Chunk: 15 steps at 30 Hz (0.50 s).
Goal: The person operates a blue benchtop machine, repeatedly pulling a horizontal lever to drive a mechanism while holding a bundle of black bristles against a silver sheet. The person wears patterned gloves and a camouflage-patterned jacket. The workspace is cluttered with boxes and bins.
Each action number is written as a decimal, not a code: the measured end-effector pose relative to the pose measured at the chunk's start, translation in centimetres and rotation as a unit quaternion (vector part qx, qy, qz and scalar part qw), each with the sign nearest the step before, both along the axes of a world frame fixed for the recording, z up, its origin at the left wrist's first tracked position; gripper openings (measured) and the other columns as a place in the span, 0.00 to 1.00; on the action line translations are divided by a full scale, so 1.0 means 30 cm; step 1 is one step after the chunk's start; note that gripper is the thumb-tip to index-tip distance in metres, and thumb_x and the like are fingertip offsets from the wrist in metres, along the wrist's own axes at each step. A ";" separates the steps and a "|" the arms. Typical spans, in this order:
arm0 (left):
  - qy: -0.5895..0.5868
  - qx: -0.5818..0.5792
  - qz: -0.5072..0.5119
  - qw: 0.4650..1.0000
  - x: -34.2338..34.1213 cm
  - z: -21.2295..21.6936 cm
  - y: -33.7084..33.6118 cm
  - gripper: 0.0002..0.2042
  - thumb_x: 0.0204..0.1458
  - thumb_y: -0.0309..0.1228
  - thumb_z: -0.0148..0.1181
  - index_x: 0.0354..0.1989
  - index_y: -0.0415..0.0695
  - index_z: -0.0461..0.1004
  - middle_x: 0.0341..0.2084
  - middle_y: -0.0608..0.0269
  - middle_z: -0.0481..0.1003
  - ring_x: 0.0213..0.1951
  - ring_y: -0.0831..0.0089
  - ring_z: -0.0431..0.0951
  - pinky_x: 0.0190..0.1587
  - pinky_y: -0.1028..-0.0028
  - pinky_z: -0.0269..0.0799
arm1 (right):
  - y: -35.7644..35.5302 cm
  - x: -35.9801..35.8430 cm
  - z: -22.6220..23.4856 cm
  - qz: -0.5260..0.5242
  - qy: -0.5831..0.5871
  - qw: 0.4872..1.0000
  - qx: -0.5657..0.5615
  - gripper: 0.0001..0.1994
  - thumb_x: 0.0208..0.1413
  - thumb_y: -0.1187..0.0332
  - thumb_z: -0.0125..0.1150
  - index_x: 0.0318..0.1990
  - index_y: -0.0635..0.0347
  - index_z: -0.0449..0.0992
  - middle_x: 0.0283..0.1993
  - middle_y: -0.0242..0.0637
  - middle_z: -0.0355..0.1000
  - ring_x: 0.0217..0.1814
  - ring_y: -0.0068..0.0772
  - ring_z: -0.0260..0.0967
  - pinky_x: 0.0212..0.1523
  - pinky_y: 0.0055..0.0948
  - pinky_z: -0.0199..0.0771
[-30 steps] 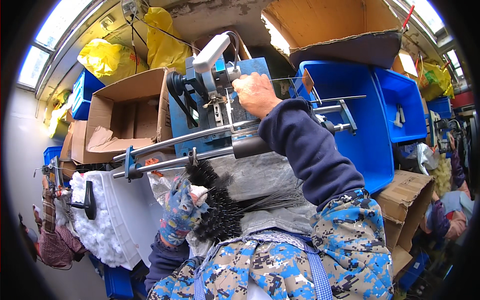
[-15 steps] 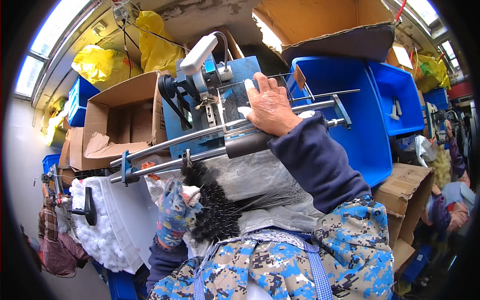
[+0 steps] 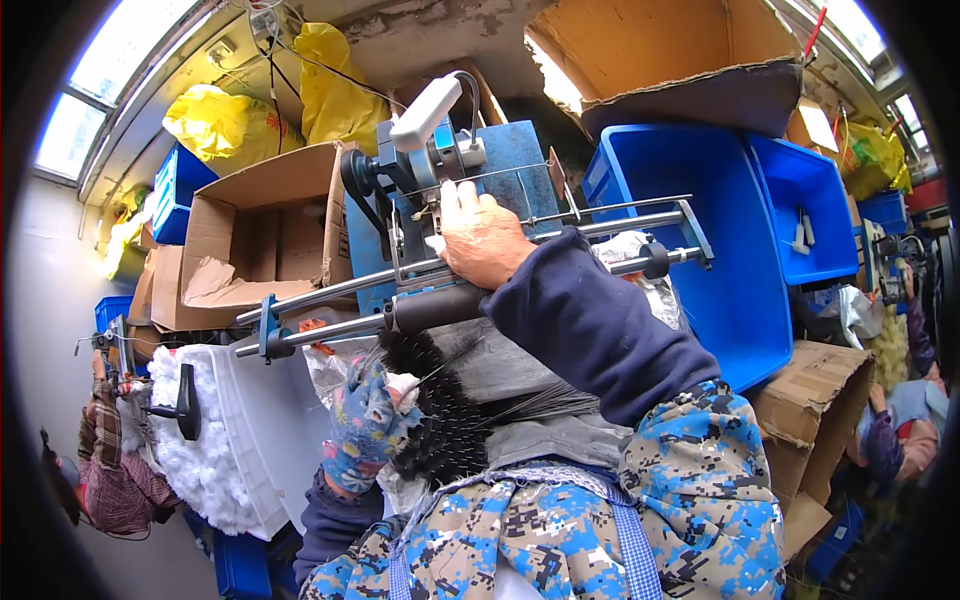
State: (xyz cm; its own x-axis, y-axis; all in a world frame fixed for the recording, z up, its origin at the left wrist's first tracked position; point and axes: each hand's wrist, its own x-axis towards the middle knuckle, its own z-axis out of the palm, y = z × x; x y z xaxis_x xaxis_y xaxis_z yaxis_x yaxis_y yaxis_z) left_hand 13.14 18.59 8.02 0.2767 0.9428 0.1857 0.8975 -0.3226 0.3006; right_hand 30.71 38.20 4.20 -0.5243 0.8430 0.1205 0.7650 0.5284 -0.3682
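My right hand (image 3: 482,238), bare with white wrapping at the thumb, is closed over the sliding carriage (image 3: 425,285) of a bench machine (image 3: 425,150). Its fingertips reach close to the machine's head. A dark cylinder (image 3: 440,308) sits on the near one of two steel rails (image 3: 330,333). In the patterned glove, my left hand (image 3: 365,415) is closed, lower and to the left. A thin wire (image 3: 447,364) sticks out from its white-wrapped fingertips. Against that hand lies a bunch of black bristle brushes (image 3: 445,435) on my lap, their thin wire stems pointing right.
Blue bins (image 3: 700,250) stand at the right, and an open carton (image 3: 265,235) at the left. A white tub (image 3: 265,430) of white fluffy pieces is beside my left arm. Other people (image 3: 120,470) work at both sides.
My right hand and the carriage with the dark cylinder have slid left along the rails, toward the machine's head. A thin wire now shows at my left fingertips. The whole view has shifted slightly.
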 end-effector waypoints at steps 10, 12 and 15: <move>-0.077 -0.001 0.016 0.997 -0.004 -0.022 0.028 0.12 0.37 0.22 0.62 0.34 0.44 0.76 0.29 0.55 0.75 0.32 0.52 0.75 0.40 0.61 0.69 | 0.111 0.271 0.052 -0.054 -0.089 0.983 0.151 0.15 0.42 0.66 0.62 0.39 0.61 0.73 0.45 0.39 0.63 0.47 0.39 0.60 0.42 0.40 0.59; -0.073 0.014 -0.002 0.997 0.033 0.005 0.051 0.12 0.37 0.22 0.62 0.35 0.43 0.75 0.27 0.57 0.76 0.30 0.53 0.75 0.41 0.61 0.69 | 0.156 0.270 0.038 -0.068 -0.098 0.972 0.203 0.12 0.43 0.68 0.59 0.38 0.57 0.74 0.39 0.35 0.68 0.45 0.36 0.62 0.43 0.39 0.58; -0.093 -0.001 -0.010 0.996 0.040 0.031 0.076 0.13 0.37 0.22 0.62 0.36 0.43 0.75 0.25 0.59 0.76 0.31 0.54 0.75 0.42 0.60 0.69 | 0.175 0.274 0.020 -0.020 -0.188 0.977 0.094 0.08 0.44 0.72 0.56 0.35 0.54 0.74 0.34 0.33 0.70 0.41 0.36 0.65 0.43 0.39 0.58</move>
